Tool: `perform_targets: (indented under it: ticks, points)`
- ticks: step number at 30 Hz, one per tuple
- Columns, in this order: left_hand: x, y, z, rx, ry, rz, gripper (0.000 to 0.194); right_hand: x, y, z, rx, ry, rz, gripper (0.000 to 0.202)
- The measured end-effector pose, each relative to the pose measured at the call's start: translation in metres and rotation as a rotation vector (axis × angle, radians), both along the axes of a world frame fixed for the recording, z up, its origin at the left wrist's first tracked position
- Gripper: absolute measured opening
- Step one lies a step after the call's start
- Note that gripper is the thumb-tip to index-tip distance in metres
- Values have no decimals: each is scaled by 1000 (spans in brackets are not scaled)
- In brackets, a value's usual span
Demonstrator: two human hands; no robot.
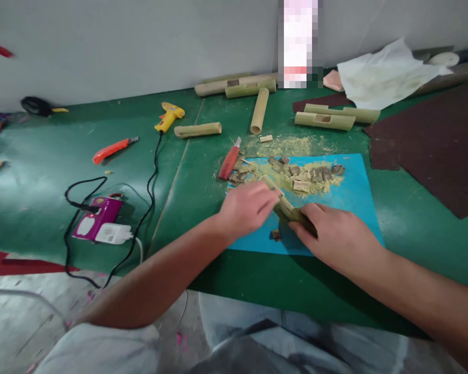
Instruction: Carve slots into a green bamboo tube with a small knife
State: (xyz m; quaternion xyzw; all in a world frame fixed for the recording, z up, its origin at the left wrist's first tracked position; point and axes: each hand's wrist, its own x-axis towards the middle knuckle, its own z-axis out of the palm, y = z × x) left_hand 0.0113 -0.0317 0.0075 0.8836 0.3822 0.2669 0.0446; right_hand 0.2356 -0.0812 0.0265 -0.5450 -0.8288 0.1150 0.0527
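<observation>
In the head view my right hand [337,228] is wrapped round the near end of a short bamboo tube [286,209], which lies slantwise over a blue sheet [359,208]. My left hand [249,205] is closed, its curled fingertips against the upper part of the same tube. It is slightly blurred, and whatever those fingers pinch is hidden. Bamboo shavings and cut bits [301,185] lie heaped just beyond both hands. A red-handled knife [229,162] rests at the sheet's upper left corner. One dark chip [275,235] sits below the tube.
More notched bamboo tubes [325,121] lie toward the wall. A yellow glue gun [169,117] stands left, its black cord running to a purple power strip [101,213]. Nearby is an orange cutter [111,150]. Brown sheets [437,150] and a white cloth [382,75] cover the right side.
</observation>
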Motion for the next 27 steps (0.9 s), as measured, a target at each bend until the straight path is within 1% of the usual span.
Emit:
perform_targets:
  ticks: [1, 2, 5, 6, 9, 10, 13, 14, 15, 18, 19, 20, 22, 23, 24, 27]
  points:
    - [0, 1, 0, -7, 2, -35, 32, 0, 0, 0, -1, 0, 2, 23]
    - [0, 1, -1, -4, -4, -34, 32, 0, 0, 1, 0, -3, 1, 23]
    - [0, 3, -1, 32, -42, 99, 30, 0, -1, 2, 14, -19, -1, 23]
    - [0, 3, -1, 27, -45, 100, 29, 0, -1, 2, 20, -21, 4, 23]
    - [-2, 3, -1, -43, -44, -19, 28, 0, -1, 1, 34, -3, 25, 21]
    - [-3, 3, -2, -47, -55, -15, 27, 1, -1, 0, 43, 4, 26, 21]
    - [-5, 4, -3, 11, -74, 145, 26, 2, 0, -1, 76, 11, 19, 22]
    - [-5, 3, -3, 24, -69, 166, 26, 2, 0, -1, 82, 12, 20, 22]
    - [-4, 2, -3, 23, -59, 149, 27, 3, 0, -2, 82, 16, 24, 23]
    - [2, -1, -3, -26, -33, -4, 28, 3, 0, -2, 73, 28, 43, 26]
    - [3, -1, -3, -32, -38, -15, 28, 3, 0, -2, 77, 27, 45, 27]
    - [4, -1, -2, -27, -50, 10, 27, 3, -1, -2, 84, 22, 43, 28]
    - [6, -2, -2, 5, -72, 110, 28, 3, -1, -2, 107, 4, 33, 29]
    - [8, -3, -2, 18, -72, 139, 29, 3, -1, -2, 114, -7, 31, 29]
    - [9, -5, -3, 24, -61, 130, 31, 3, -1, -1, 114, -19, 33, 29]
    - [11, -9, -4, 5, -9, -39, 32, 4, -1, 0, 97, -48, 48, 29]
